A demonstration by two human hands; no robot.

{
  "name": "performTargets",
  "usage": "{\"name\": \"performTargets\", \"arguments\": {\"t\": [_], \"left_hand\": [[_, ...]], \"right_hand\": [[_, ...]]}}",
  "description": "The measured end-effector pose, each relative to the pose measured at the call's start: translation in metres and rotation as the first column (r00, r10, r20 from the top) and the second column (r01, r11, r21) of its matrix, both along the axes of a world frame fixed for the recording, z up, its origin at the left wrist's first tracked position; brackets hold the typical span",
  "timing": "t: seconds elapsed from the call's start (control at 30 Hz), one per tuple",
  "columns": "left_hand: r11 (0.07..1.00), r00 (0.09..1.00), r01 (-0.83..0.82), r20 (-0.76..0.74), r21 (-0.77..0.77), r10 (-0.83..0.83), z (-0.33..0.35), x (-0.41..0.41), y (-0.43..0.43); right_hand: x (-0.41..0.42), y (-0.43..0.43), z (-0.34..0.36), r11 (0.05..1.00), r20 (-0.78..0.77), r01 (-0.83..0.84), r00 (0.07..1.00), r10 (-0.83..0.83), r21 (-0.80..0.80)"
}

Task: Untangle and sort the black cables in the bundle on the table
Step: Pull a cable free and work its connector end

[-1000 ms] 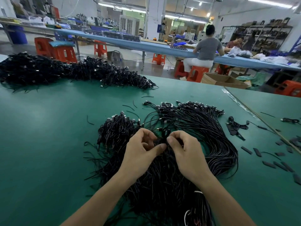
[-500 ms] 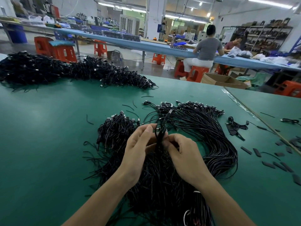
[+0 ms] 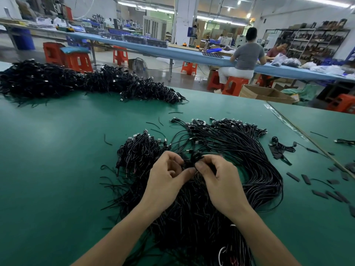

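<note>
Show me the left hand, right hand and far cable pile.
left hand (image 3: 165, 179): head view, back of the hand.
right hand (image 3: 222, 182): head view, back of the hand.
far cable pile (image 3: 50, 81): head view, middle of the heap.

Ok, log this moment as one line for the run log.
phase: untangling | left hand: pinches cable bundle | right hand: pinches cable bundle | cable bundle: tangled, on green table
</note>
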State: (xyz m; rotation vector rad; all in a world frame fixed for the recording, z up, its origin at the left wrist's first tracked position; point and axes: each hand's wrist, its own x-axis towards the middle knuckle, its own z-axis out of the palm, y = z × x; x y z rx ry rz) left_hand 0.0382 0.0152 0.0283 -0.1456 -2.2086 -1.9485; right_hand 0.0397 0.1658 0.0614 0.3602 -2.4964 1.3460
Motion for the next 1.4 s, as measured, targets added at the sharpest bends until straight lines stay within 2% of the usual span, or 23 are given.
{"name": "performTargets", "arguments": {"t": [0.13, 0.2, 0.27, 0.37, 0.43, 0.53, 0.6, 0.67, 0.73, 0.8, 0.9, 0.97, 1.1, 1.2, 1.33, 1.4], "left_hand": [[0.974, 0.989, 0.093, 0.095, 0.206, -0.115, -0.001, 0.001, 0.002], [0.911, 0.971, 0.135, 0.133, 0.391, -0.201, 0.001, 0.001, 0.002], [0.879, 0.957, 0.150, 0.155, 0.453, -0.244, 0.003, -0.003, 0.002], [0.952, 0.980, 0.115, 0.126, 0.283, -0.155, 0.001, -0.013, 0.001], [0.969, 0.981, 0.129, 0.117, 0.211, -0.156, 0.000, -0.021, -0.001], [0.996, 0.995, 0.080, 0.063, -0.036, -0.078, -0.003, -0.040, -0.007], [0.977, 0.999, -0.040, 0.004, -0.209, 0.042, -0.004, -0.058, -0.011], [0.915, 0.984, -0.180, -0.085, -0.360, 0.159, -0.005, -0.075, -0.014], [0.816, 0.964, -0.263, -0.177, -0.515, 0.198, -0.009, -0.090, -0.016], [0.695, 0.969, -0.245, -0.171, -0.676, 0.176, -0.016, -0.100, -0.017], [0.435, 0.979, -0.165, -0.093, -0.885, 0.182, -0.031, -0.105, -0.015], [0.290, 0.981, -0.118, -0.066, -0.950, 0.183, -0.037, -0.104, -0.009], [0.163, 0.982, 0.024, 0.053, -0.986, 0.179, -0.047, -0.102, -0.002], [0.148, 0.985, 0.023, 0.047, -0.989, 0.165, -0.049, -0.097, -0.006], [0.135, 0.980, -0.192, -0.182, -0.972, 0.080, -0.041, -0.090, -0.006], [0.156, 0.968, -0.253, -0.248, -0.955, 0.047, -0.037, -0.089, -0.007]], "right_hand": [[-0.001, -0.001, 0.000, 0.997, 0.032, -0.050, 0.998, 0.052, -0.055], [-0.002, 0.000, 0.000, 0.996, 0.053, -0.074, 0.996, 0.077, -0.058], [-0.004, -0.001, -0.001, 0.993, 0.098, -0.113, 0.988, 0.116, -0.028], [-0.006, -0.001, -0.007, 0.984, 0.147, -0.167, 0.976, 0.158, 0.054], [-0.009, 0.006, -0.011, 0.985, 0.183, -0.160, 0.972, 0.146, 0.059], [-0.019, 0.028, -0.021, 0.994, 0.257, -0.045, 0.966, 0.018, 0.097], [-0.024, 0.045, -0.032, 0.969, 0.299, 0.053, 0.946, -0.126, 0.240], [-0.029, 0.059, -0.044, 0.869, 0.274, 0.122, 0.920, -0.281, 0.480], [-0.032, 0.063, -0.053, 0.722, 0.239, 0.122, 0.895, -0.377, 0.681], [-0.037, 0.061, -0.059, 0.618, 0.237, 0.074, 0.883, -0.405, 0.783], [-0.046, 0.058, -0.063, 0.544, 0.236, 0.039, 0.873, -0.426, 0.838], [-0.053, 0.058, -0.063, 0.504, 0.231, 0.039, 0.857, -0.461, 0.863], [-0.058, 0.055, -0.061, 0.399, 0.200, 0.008, 0.856, -0.476, 0.917], [-0.061, 0.059, -0.061, 0.386, 0.147, 0.051, 0.872, -0.467, 0.921], [-0.064, 0.063, -0.064, 0.425, 0.124, 0.099, 0.876, -0.467, 0.900], [-0.067, 0.066, -0.065, 0.389, 0.097, 0.123, 0.861, -0.500, 0.913]]}}
